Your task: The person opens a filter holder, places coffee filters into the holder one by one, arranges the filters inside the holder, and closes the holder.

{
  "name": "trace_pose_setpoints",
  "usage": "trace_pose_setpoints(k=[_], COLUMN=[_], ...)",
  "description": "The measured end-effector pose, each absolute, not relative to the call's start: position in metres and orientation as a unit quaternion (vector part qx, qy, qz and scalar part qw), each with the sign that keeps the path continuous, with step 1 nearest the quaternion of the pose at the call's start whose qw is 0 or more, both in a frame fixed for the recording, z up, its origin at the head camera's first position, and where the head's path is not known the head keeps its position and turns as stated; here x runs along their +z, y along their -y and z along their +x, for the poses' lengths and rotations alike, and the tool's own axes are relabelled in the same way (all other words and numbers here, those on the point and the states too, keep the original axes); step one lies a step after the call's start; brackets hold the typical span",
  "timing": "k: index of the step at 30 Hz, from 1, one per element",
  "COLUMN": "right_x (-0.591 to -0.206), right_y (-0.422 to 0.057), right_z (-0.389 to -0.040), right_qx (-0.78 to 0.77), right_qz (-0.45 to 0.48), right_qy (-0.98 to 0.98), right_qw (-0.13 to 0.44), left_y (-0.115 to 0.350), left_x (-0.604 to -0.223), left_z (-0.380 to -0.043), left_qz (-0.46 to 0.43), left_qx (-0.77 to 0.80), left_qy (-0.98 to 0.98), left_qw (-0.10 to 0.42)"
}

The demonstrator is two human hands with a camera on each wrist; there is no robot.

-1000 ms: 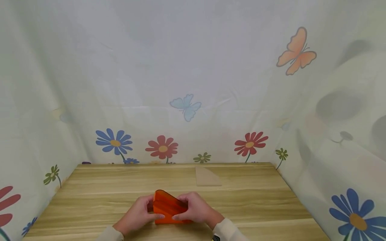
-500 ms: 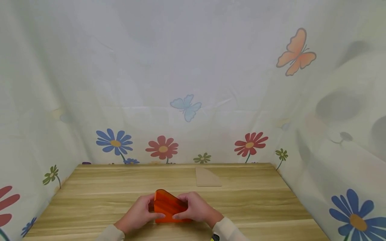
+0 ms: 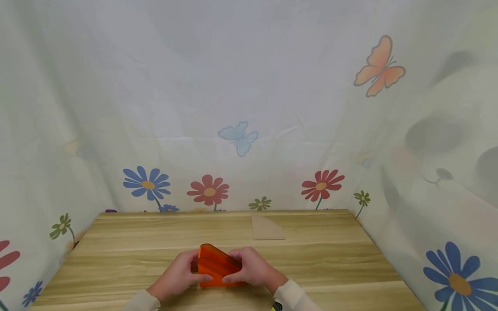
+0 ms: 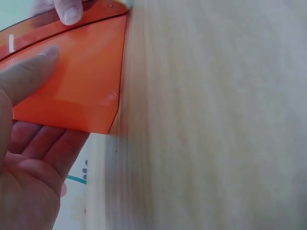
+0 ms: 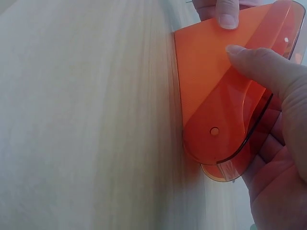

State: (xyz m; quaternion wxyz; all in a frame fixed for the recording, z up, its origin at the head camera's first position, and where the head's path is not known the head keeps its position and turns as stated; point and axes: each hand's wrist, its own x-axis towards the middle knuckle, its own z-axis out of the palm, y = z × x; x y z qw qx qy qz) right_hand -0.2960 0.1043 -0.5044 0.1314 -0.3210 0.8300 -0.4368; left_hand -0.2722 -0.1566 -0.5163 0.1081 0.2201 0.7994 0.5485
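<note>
Both hands hold an orange see-through plastic case [image 3: 215, 264], fan-shaped with one rounded end, standing on its straight edge on the table. My left hand [image 3: 180, 273] grips its left end, thumb on the near face and fingers behind. At the other end my right hand [image 3: 253, 268] pinches it the same way. In the left wrist view, the case [image 4: 88, 79] has a darker curved strip along its upper part, and its straight edge runs along the wood. The right wrist view shows a small round pivot [image 5: 214, 131] near the rounded end, where two layers overlap.
A flat beige quarter-circle piece [image 3: 266, 230] lies farther back on the wood-grain table [image 3: 330, 250]. Pale curtains [image 3: 186, 86] printed with flowers and butterflies surround the table at the back and both sides.
</note>
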Motion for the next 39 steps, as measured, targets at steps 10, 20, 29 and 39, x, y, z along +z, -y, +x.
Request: trace_pose_setpoints(k=[10,20,29,39], right_x=[-0.502,-0.501,-0.491,-0.455], right_y=[-0.103,-0.103,-0.101,-0.082], right_z=[-0.297,-0.298,-0.298,-0.289], right_qx=[-0.437,-0.425,-0.429,-0.430], right_qz=[-0.307,-0.309,-0.322,-0.334], right_qy=[-0.836,-0.842,-0.833,-0.834], right_qw=[0.130,0.124,0.135,0.087], left_y=[0.157,0.157,0.157,0.158], left_x=[-0.518,-0.518,-0.519,-0.519], left_z=[-0.277,-0.277,-0.278,-0.278], left_qz=[0.214,0.216,0.213,0.216], left_qx=[0.541,0.537,0.535,0.520], left_qy=[-0.807,-0.810,-0.811,-0.821], left_qw=[0.104,0.096,0.100,0.090])
